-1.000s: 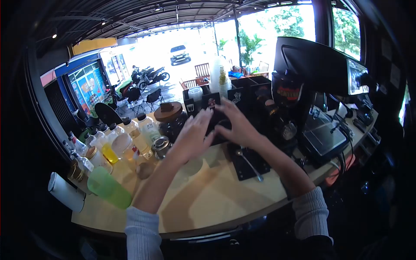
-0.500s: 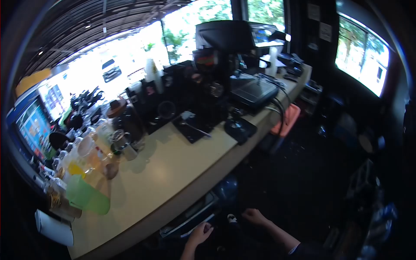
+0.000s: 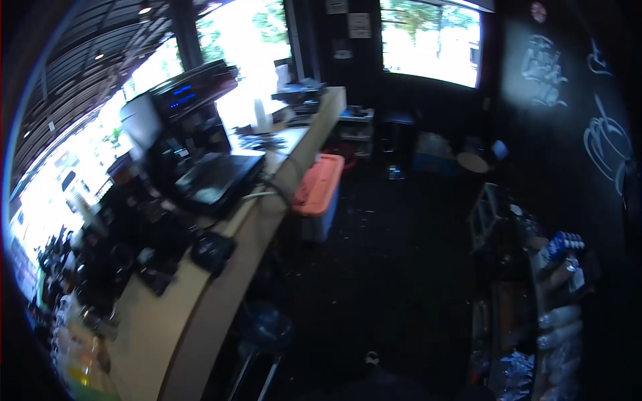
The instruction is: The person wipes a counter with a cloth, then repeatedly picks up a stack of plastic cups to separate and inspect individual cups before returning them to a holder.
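Note:
Neither of my hands shows in the head view at this moment. On my left runs a long pale counter (image 3: pixel 150 311). A dark coffee machine (image 3: pixel 194 144) with small blue lights stands on it. Closer along the counter is a black square item (image 3: pixel 212 252) at the edge, with several dark items beside it, blurred. Bottles and cups at the lower left are smeared by motion. Below the counter stands a round stool (image 3: pixel 264 327) with metal legs.
A bin with an orange lid (image 3: pixel 319 184) stands on the dark floor (image 3: pixel 374 267) against the counter. Shelving on the right holds a blue box (image 3: pixel 560 246) and stacked plastic-wrapped goods (image 3: pixel 560 334). At the back are a low white shelf (image 3: pixel 361 134) and a window (image 3: pixel 431 43).
My view has swung to the right, so the counter and machine have shifted left. Both hands, seen low in the earlier frame, have left the view. The right-hand shelving and wall now show.

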A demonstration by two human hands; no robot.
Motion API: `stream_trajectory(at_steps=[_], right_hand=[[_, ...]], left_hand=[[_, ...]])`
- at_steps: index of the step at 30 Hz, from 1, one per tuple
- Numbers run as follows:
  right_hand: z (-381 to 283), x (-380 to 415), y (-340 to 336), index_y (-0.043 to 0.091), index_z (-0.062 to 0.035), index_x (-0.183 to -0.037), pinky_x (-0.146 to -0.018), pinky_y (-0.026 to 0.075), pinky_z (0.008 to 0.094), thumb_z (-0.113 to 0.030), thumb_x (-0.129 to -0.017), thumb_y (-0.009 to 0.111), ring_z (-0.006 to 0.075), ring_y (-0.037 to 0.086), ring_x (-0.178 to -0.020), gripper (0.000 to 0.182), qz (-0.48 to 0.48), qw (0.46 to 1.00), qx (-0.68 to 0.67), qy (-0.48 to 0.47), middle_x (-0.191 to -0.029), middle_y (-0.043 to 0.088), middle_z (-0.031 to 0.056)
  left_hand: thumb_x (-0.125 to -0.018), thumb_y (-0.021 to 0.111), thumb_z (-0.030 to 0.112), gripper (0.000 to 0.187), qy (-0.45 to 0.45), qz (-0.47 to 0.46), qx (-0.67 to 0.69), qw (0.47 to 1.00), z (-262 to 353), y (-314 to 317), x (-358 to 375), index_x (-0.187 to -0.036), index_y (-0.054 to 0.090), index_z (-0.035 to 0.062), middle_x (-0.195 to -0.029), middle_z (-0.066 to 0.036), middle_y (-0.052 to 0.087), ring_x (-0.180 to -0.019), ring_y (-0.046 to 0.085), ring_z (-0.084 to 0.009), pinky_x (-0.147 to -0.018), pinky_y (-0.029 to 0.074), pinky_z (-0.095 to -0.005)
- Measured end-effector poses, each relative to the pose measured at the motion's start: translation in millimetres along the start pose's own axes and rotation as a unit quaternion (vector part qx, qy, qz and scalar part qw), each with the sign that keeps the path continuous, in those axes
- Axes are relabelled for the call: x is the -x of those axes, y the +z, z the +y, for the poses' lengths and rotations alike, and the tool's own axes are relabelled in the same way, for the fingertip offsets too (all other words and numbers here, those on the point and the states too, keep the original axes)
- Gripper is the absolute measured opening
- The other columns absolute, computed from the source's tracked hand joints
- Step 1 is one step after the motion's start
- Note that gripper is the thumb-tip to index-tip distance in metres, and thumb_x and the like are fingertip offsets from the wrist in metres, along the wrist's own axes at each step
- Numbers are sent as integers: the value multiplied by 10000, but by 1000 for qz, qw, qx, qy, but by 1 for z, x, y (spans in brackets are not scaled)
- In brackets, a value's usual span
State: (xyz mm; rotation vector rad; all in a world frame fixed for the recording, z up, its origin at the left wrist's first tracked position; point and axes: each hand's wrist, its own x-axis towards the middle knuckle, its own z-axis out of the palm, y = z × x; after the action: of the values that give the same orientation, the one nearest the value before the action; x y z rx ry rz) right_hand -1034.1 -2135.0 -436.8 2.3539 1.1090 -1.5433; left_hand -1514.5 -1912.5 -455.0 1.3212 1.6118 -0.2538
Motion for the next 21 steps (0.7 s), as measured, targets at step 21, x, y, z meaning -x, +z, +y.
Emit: stream_trajectory(at_steps=[21], right_hand=[[-92,-200,-216,685,-133,-950,-868,465,354,-404,-708,678,269,608,-984,363,85,970,-200,108,-995,655,126]], left_hand=[[-787,614,390,449,93,-85,-166,978,356,-60,-230,-1086,590,56,-1094,-167,611,-1034,578,-311,-877,454,-400]])
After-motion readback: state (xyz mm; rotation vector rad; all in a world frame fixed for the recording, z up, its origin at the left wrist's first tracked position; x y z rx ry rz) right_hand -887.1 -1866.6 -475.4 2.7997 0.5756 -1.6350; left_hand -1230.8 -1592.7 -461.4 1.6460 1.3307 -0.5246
